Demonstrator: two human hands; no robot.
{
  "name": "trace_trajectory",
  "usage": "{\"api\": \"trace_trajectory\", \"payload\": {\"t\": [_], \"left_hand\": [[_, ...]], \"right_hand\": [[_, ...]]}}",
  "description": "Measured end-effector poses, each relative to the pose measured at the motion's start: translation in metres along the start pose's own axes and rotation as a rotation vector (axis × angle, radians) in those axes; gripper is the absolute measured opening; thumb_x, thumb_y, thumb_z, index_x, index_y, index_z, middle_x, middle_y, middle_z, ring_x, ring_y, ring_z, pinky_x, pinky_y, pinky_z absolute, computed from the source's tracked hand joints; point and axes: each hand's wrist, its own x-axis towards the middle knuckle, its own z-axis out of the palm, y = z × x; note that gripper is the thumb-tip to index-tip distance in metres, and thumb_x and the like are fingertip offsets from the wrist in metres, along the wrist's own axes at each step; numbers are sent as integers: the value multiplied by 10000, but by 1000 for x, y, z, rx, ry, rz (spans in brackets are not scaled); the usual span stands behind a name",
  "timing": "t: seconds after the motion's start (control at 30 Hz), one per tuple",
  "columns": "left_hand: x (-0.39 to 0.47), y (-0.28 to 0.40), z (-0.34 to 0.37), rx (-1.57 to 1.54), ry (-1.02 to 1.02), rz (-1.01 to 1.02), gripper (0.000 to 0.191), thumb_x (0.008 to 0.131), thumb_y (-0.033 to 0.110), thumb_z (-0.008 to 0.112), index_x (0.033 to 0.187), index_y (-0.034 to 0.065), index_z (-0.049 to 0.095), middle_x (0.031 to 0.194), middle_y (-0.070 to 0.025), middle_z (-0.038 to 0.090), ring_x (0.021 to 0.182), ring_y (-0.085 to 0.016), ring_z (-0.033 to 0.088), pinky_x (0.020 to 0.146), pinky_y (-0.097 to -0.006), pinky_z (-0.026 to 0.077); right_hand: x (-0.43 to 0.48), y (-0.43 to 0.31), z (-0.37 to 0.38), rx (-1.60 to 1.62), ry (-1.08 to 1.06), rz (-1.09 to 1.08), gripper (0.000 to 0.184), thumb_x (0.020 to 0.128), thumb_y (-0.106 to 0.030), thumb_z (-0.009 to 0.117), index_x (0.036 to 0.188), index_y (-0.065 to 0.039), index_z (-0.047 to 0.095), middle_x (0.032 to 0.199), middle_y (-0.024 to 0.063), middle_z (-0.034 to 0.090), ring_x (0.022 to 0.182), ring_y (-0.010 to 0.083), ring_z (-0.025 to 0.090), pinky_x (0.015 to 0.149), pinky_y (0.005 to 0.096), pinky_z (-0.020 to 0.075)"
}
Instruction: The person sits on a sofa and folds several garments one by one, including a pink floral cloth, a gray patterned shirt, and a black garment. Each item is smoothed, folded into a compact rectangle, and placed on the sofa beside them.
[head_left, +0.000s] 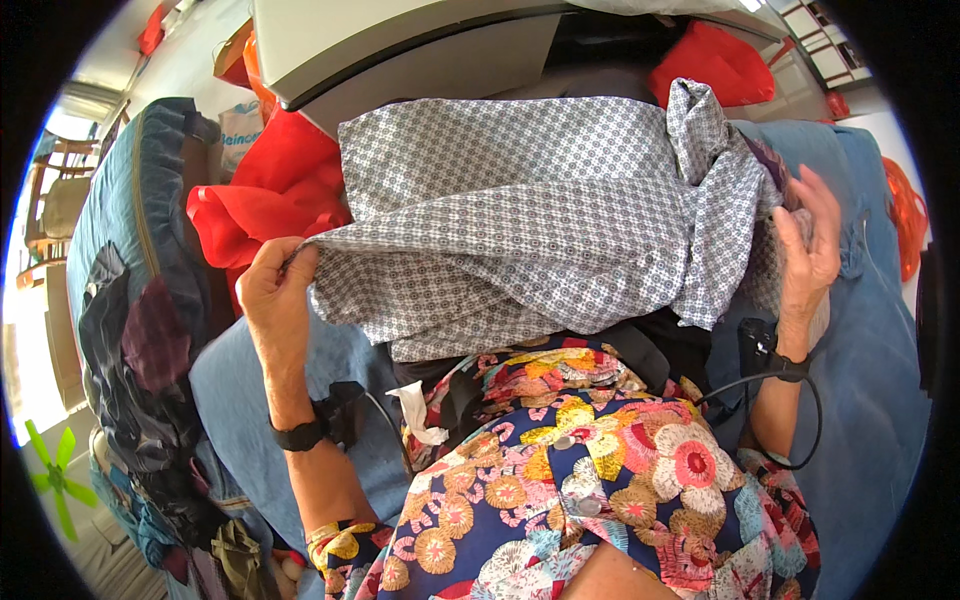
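A thin grey-and-white cloth (517, 217) with a small geometric print lies spread over my lap. My left hand (274, 289) pinches its left edge between thumb and fingers, and a fold runs from there to the right. At the cloth's right end a bunched strip (716, 217) of the same print hangs crosswise. Just beyond that strip my right hand (814, 247) is raised, slightly blurred, with thumb and fingers apart and nothing between them. Another greyish patterned cloth (761, 281) shows partly behind it. Whether the right fingertips touch any fabric is unclear.
I sit on a blue-covered sofa (862, 360). Dark clothes (127, 375) hang over its left arm. A red bag (274, 172) stands left of the cloth, and a pale table (420, 67) is in front. Cables (802, 461) run beside both wrists.
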Motion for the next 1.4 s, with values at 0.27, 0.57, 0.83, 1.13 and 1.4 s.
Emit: {"api": "trace_trajectory", "payload": {"t": [0.27, 0.57, 0.83, 1.13, 1.4], "left_hand": [[17, 7, 6, -188, 10, 16, 185, 903, 17, 695, 1082, -23, 672, 919, 12, 634, 767, -52, 555, 661, -197, 447], [-29, -33, -4, 67, -16, -130, 309, 892, 128, 722, 1145, -20, 627, 1004, -94, 681, 853, -159, 642, 780, -290, 524], [-74, -33, 9, 26, -223, -456, 381, 901, 113, 650, 1231, -68, 590, 1028, -121, 686, 858, -157, 668, 714, -292, 543], [-76, -28, 13, -656, -293, -648, 251, 898, 136, 707, 1051, -57, 657, 867, -66, 688, 708, -105, 597, 659, -236, 457], [-80, -23, 8, -730, -37, -439, 76, 910, 39, 665, 933, -17, 711, 899, -40, 702, 805, -111, 614, 778, -248, 464]], "right_hand": [[2, -45, 39, -82, -625, -434, 454, 620, -122, 823, 1043, -32, 684, 1200, 90, 632, 1163, 318, 562, 1001, 438, 456], [-11, -29, 54, -118, -584, -348, 284, 679, 43, 735, 938, -16, 636, 1062, 101, 628, 1058, 300, 598, 911, 401, 488], [-8, -24, 52, -112, -571, -318, 205, 722, 39, 728, 888, -3, 616, 1055, 100, 635, 1048, 293, 600, 898, 386, 486], [-9, -15, 48, -53, -544, -253, 95, 835, 25, 636, 852, -3, 547, 1067, 102, 643, 1019, 264, 603, 872, 358, 479], [-7, -2, 34, 184, -481, -6, 78, 954, -71, 590, 907, -15, 565, 1084, 83, 669, 976, 167, 585, 870, 281, 448]]}}
